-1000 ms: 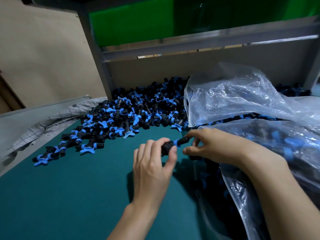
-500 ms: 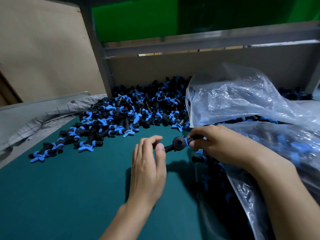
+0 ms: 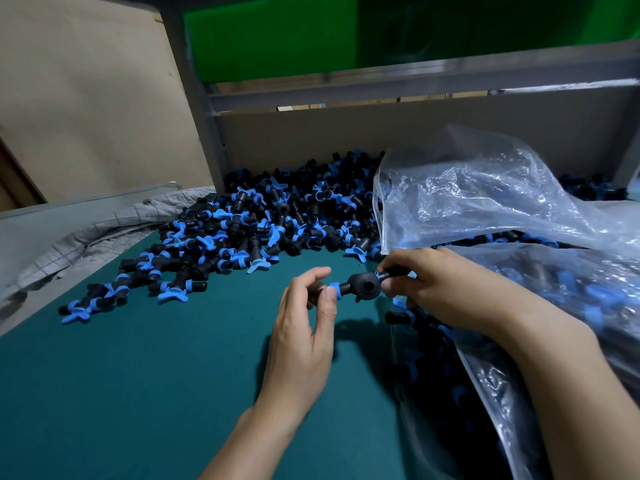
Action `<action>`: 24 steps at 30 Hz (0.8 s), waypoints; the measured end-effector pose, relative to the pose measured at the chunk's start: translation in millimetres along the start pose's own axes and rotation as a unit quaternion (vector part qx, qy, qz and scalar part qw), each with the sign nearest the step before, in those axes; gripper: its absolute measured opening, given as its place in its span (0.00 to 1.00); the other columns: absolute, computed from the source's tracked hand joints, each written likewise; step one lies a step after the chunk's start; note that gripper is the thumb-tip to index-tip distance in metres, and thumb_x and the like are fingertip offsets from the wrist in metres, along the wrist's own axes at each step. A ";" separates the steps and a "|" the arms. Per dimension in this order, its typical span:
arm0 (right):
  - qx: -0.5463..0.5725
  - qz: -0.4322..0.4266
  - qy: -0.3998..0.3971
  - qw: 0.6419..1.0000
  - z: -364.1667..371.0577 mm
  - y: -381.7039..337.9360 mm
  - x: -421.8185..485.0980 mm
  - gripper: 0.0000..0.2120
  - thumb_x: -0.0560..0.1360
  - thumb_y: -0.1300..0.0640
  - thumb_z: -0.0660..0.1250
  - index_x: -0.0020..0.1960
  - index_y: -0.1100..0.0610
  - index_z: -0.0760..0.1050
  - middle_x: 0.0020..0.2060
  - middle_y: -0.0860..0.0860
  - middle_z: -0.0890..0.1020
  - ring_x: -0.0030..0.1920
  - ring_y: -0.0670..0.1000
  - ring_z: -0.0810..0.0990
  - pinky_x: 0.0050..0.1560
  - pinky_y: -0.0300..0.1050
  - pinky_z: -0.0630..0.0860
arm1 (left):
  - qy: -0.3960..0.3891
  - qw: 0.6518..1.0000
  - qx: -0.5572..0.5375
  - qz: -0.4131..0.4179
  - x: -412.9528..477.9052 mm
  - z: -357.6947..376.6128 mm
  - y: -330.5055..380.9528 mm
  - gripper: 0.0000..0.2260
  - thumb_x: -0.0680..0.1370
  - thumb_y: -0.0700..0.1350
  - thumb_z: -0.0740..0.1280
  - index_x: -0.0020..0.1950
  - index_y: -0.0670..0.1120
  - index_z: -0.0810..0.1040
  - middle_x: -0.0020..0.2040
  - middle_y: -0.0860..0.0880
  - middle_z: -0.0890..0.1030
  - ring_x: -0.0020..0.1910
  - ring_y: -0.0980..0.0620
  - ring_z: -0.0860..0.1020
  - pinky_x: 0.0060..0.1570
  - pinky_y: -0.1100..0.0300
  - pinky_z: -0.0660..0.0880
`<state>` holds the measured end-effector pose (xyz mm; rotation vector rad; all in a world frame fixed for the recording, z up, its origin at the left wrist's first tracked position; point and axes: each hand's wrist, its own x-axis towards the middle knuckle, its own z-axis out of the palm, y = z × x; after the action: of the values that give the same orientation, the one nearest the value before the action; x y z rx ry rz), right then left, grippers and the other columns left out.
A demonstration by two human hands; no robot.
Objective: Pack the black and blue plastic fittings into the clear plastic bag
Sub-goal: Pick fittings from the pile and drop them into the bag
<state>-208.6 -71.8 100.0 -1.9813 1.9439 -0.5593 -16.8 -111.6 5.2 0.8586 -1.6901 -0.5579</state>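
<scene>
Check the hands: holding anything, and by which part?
One fitting, held between both hands. The left hand pinches its left end at the blue collar. The right hand pinches the opposite black stem. The middle socket is bare.

Table has a teal mat (image 3: 138,393) on it, with a crumpled grey quilted cloth (image 3: 104,226) bunched along the left edge. At the back there's a grey metal frame (image 3: 197,109) with a bright green panel (image 3: 270,39) up top and a plain beige backboard (image 3: 381,133) under the rail. Big tan board (image 3: 86,98) off to the left.
</scene>
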 end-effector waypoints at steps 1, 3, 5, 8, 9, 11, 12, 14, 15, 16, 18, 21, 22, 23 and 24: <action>-0.001 0.000 -0.001 1.000 0.0 -0.1 -0.2 0.04 0.79 0.47 0.64 0.52 0.43 0.76 0.44 0.48 0.84 0.43 0.51 0.80 0.50 0.55 0.78 | 0.003 1.000 -0.006 0.000 0.2 -0.1 0.1 0.09 0.81 0.58 0.57 0.61 0.62 0.71 0.52 0.58 0.79 0.55 0.56 0.78 0.53 0.64 0.71; -0.001 0.001 -0.003 1.000 0.0 -0.9 -0.4 0.04 0.80 0.47 0.64 0.52 0.43 0.76 0.44 0.48 0.84 0.44 0.52 0.81 0.50 0.56 0.78 | 0.004 1.000 -0.008 0.003 0.6 -0.2 0.2 0.09 0.81 0.58 0.58 0.60 0.62 0.71 0.52 0.58 0.79 0.55 0.56 0.78 0.53 0.65 0.71; -0.003 0.001 -0.003 1.000 -0.3 -1.7 -0.2 0.04 0.80 0.47 0.64 0.52 0.43 0.76 0.44 0.49 0.84 0.44 0.52 0.81 0.50 0.56 0.79 | 0.003 1.000 -0.005 0.003 1.0 -0.1 0.6 0.08 0.81 0.57 0.57 0.59 0.62 0.71 0.53 0.58 0.79 0.55 0.56 0.77 0.53 0.66 0.71; -0.004 0.000 -0.006 1.000 -0.2 -2.5 -0.5 0.04 0.80 0.46 0.63 0.52 0.43 0.76 0.44 0.49 0.84 0.45 0.52 0.81 0.51 0.57 0.79 | 0.011 1.000 0.004 0.002 1.2 -0.5 0.5 0.07 0.81 0.58 0.57 0.57 0.62 0.71 0.52 0.60 0.79 0.54 0.58 0.77 0.51 0.69 0.69; -0.005 -0.001 -0.008 1.000 -0.1 -2.3 -0.5 0.04 0.80 0.46 0.63 0.52 0.43 0.76 0.44 0.48 0.84 0.45 0.52 0.81 0.51 0.57 0.78 | 0.014 1.000 0.006 -0.001 1.2 -0.7 0.6 0.07 0.81 0.59 0.57 0.57 0.62 0.71 0.52 0.60 0.79 0.53 0.58 0.77 0.50 0.70 0.69; -0.006 -0.002 -0.012 1.000 -0.3 -2.1 -0.7 0.05 0.80 0.46 0.63 0.52 0.44 0.76 0.45 0.47 0.84 0.46 0.52 0.81 0.52 0.56 0.78 | 0.020 1.000 0.002 -0.011 1.5 -1.1 1.6 0.07 0.81 0.60 0.57 0.55 0.61 0.71 0.50 0.61 0.79 0.50 0.59 0.78 0.47 0.72 0.68; -0.005 -0.003 -0.014 1.000 -0.6 -2.2 -0.6 0.05 0.81 0.46 0.63 0.52 0.44 0.76 0.45 0.46 0.84 0.46 0.51 0.81 0.52 0.56 0.78 | 0.024 1.000 -0.009 -0.016 1.9 -0.9 2.8 0.08 0.81 0.60 0.58 0.54 0.60 0.72 0.50 0.62 0.80 0.49 0.59 0.78 0.45 0.72 0.68; 0.002 -0.008 -0.019 1.000 -1.1 -2.9 -1.1 0.06 0.81 0.45 0.62 0.50 0.43 0.76 0.44 0.43 0.84 0.46 0.47 0.81 0.52 0.51 0.78 | 0.031 0.998 -0.046 -0.036 3.4 0.2 5.3 0.09 0.81 0.59 0.60 0.51 0.56 0.73 0.47 0.62 0.80 0.46 0.60 0.78 0.45 0.71 0.70; 0.005 -0.011 -0.021 1.000 -1.1 -3.8 -1.6 0.06 0.81 0.44 0.61 0.50 0.42 0.76 0.43 0.41 0.84 0.45 0.44 0.80 0.50 0.48 0.78 | 0.034 0.995 -0.071 -0.053 4.7 1.0 6.2 0.09 0.82 0.58 0.61 0.50 0.54 0.74 0.45 0.61 0.81 0.45 0.60 0.79 0.45 0.70 0.70; 0.008 -0.013 -0.022 1.000 -1.0 -4.9 -2.4 0.07 0.81 0.43 0.61 0.50 0.42 0.76 0.42 0.40 0.84 0.43 0.42 0.80 0.47 0.44 0.78 | 0.036 0.992 -0.099 -0.074 5.9 1.2 6.6 0.10 0.81 0.57 0.61 0.48 0.52 0.75 0.42 0.60 0.81 0.43 0.60 0.78 0.45 0.69 0.71; 0.017 -0.014 -0.017 1.000 -1.3 -7.1 -3.8 0.09 0.81 0.42 0.60 0.50 0.43 0.76 0.39 0.40 0.84 0.37 0.41 0.82 0.40 0.38 0.75 | 0.046 0.982 -0.143 -0.111 9.0 0.4 6.7 0.12 0.79 0.56 0.62 0.46 0.48 0.76 0.37 0.58 0.80 0.38 0.61 0.77 0.42 0.70 0.72; 0.037 -0.004 -0.004 0.999 -3.6 -10.7 -6.6 0.12 0.82 0.41 0.57 0.52 0.46 0.76 0.34 0.42 0.85 0.29 0.44 0.83 0.31 0.35 0.71 | 0.068 0.969 -0.179 -0.158 14.4 -2.7 5.1 0.17 0.77 0.58 0.61 0.44 0.43 0.76 0.31 0.57 0.77 0.32 0.61 0.74 0.36 0.71 0.71; 0.040 0.002 -0.004 0.999 -4.9 -12.0 -7.7 0.14 0.82 0.40 0.57 0.52 0.46 0.76 0.32 0.44 0.85 0.28 0.45 0.82 0.29 0.36 0.70 | 0.074 0.964 -0.188 -0.173 16.0 -3.8 4.4 0.18 0.77 0.58 0.61 0.44 0.43 0.76 0.30 0.57 0.76 0.32 0.61 0.74 0.35 0.71 0.71; 0.039 0.009 -0.005 0.999 -6.2 -13.6 -9.1 0.15 0.81 0.38 0.56 0.51 0.46 0.76 0.30 0.45 0.84 0.26 0.46 0.82 0.28 0.36 0.70 | 0.076 0.960 -0.197 -0.185 17.2 -4.5 3.3 0.19 0.77 0.58 0.61 0.44 0.43 0.76 0.30 0.56 0.76 0.31 0.60 0.73 0.35 0.69 0.72; 0.037 0.015 -0.005 0.999 -7.2 -15.0 -10.5 0.18 0.81 0.37 0.55 0.49 0.47 0.77 0.27 0.47 0.83 0.24 0.45 0.81 0.28 0.35 0.69 | 0.072 0.956 -0.206 -0.196 17.6 -4.9 2.4 0.18 0.77 0.59 0.61 0.44 0.43 0.77 0.30 0.56 0.75 0.31 0.59 0.73 0.34 0.68 0.72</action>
<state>-199.0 -60.4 112.9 -1.9029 1.9154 -0.6023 -15.0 -123.5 19.2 0.9026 -1.2100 -1.0502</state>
